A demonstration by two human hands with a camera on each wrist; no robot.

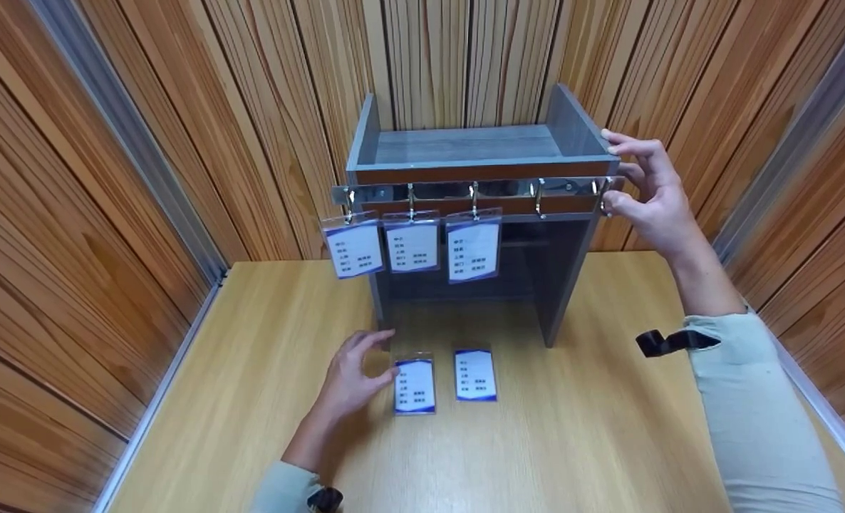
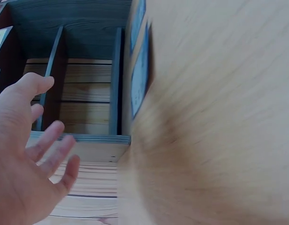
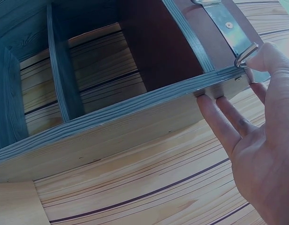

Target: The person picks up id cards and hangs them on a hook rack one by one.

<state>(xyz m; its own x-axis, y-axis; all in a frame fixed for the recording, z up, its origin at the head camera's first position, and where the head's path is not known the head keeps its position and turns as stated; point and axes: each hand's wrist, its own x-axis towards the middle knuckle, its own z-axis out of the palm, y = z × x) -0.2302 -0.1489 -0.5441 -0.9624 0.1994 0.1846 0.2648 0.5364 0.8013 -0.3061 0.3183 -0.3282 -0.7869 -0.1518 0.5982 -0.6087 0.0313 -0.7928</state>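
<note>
While the right hand (image 1: 650, 192) rests straight fingers on the right end of the grey shelf (image 1: 465, 146), three badges (image 1: 413, 246) hang from its hooks. Two more badges (image 1: 445, 381) lie near on the table (image 1: 608, 427). The left hand (image 1: 351, 377), fingers spread wide, touches the left one. Their writing is too small to read.

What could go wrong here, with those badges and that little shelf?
The left hand reaches for a flat badge lying on the table; it may slide away instead of lifting. The right hand only steadies the shelf by its corner, so a tug on the hook rail might tip it.
</note>
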